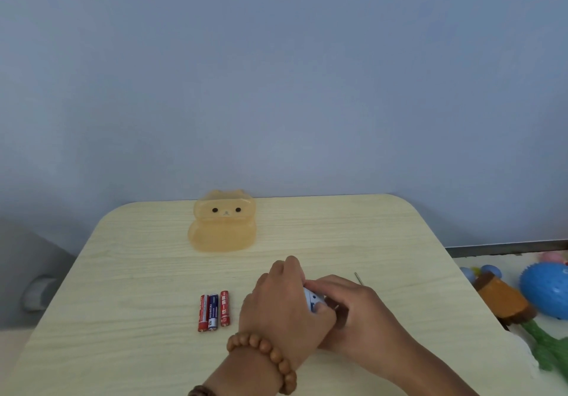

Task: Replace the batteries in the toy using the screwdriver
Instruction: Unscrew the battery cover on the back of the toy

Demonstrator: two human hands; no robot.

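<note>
We gripped the white toy [312, 299] over the desk [338, 236], left hand [281, 302] and right hand [353, 306] both curled round it; three batteries [213, 311] lay just left, a screwdriver [358, 278] shaft showed beyond the right hand.

The blue battery [213, 312] reads "HUATAI".

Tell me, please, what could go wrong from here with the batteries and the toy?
1. The three batteries lie loose beside the left hand; a nudge might roll them away.
2. One battery is blue, two red; mixing kinds may be unwise.
3. The right hand and the left cover most of the toy, so a small part could drop unseen.
</note>
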